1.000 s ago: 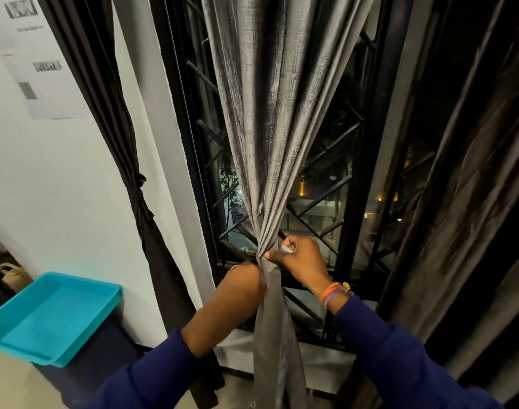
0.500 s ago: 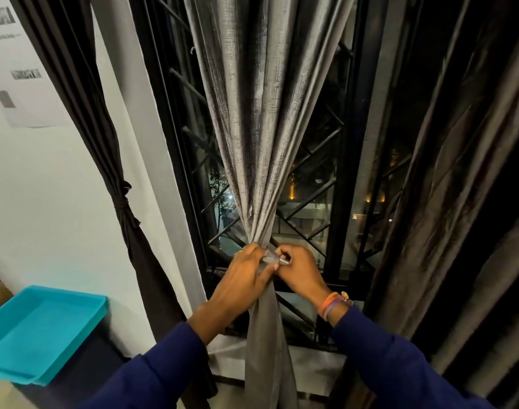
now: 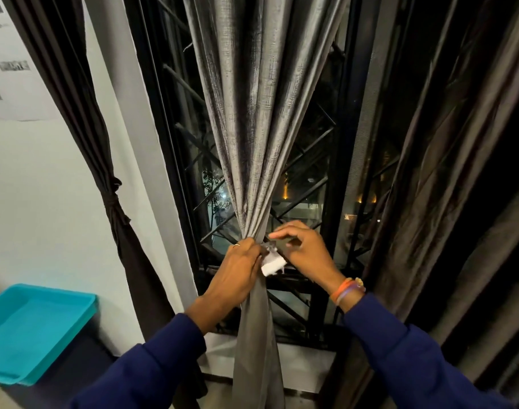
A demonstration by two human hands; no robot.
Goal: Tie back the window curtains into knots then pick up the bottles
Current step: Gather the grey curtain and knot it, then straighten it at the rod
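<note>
A grey curtain (image 3: 261,128) hangs in the middle of the window, bunched into a narrow neck at waist height. My left hand (image 3: 237,273) grips that neck from the left. My right hand (image 3: 302,252) is just right of it, fingers arched, and holds a small white tie strip (image 3: 272,263) that lies against the bunched cloth between both hands. A dark curtain (image 3: 84,119) on the left is bound with a knot (image 3: 114,199) halfway down. Another dark curtain (image 3: 435,202) hangs loose on the right. No bottle is in view.
A teal tray (image 3: 4,376) sits at the lower left beside the white wall (image 3: 39,202). Behind the curtains is a black window grille (image 3: 320,160) with night lights outside. The white sill (image 3: 305,364) runs below it.
The view has shifted slightly left and closer. My right hand has opened its fingers and pulled the white strip out to the right of the curtain neck; my left hand stays on the bunch.
</note>
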